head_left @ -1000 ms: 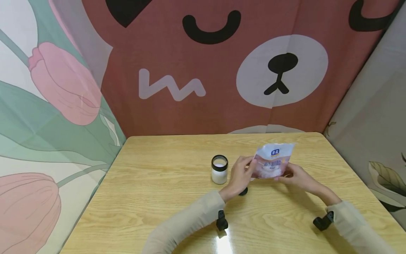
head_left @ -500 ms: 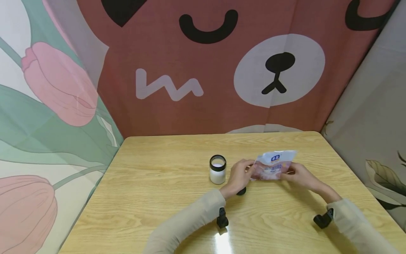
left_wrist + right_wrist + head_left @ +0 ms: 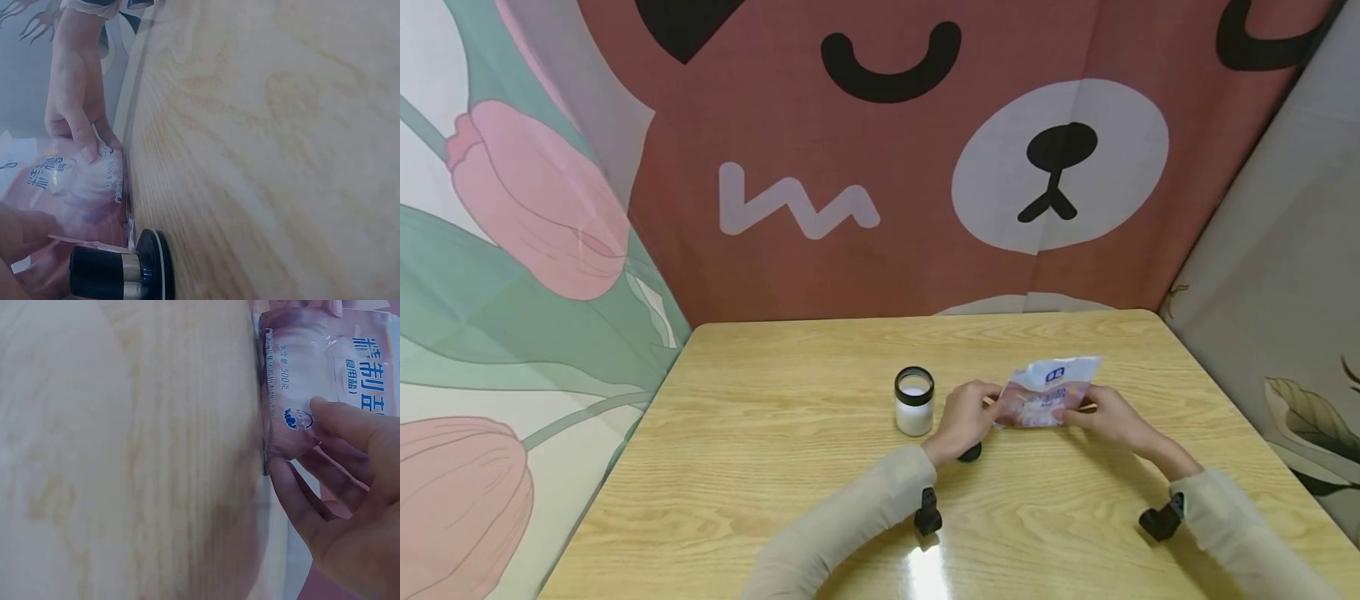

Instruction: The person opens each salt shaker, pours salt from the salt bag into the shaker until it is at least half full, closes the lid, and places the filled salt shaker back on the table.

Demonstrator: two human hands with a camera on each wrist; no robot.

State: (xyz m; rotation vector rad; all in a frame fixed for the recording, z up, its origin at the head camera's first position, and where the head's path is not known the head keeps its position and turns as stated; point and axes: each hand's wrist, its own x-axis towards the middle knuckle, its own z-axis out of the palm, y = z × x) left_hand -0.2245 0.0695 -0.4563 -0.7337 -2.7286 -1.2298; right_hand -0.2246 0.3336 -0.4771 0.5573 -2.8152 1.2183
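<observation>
A pink and white salt bag point(image 3: 1047, 393) stands with its lower edge down at the tabletop, leaning slightly back. My left hand point(image 3: 964, 418) grips its left side, thumb in front. On the other side my right hand point(image 3: 1112, 419) pinches the bag, thumb on the printed front and fingers behind, as the salt bag point(image 3: 319, 375) in the right wrist view shows. Left of my left hand sits a glass jar point(image 3: 914, 414) with a black rim and white contents, its top uncovered. A black lid point(image 3: 100, 273) with a knob lies close by my left hand, which partly hides it in the head view.
The wooden table point(image 3: 760, 467) reaches back to a hanging cloth point(image 3: 820, 275) with a printed bear face. Patterned cloths also hang at the left and right sides. Black wrist cameras point(image 3: 928, 512) sit at both sleeves.
Both hands have lowered the salt bag a little to the tabletop, and it leans further back. The right thumb has moved onto its front. The jar stays put; the head view has shifted slightly.
</observation>
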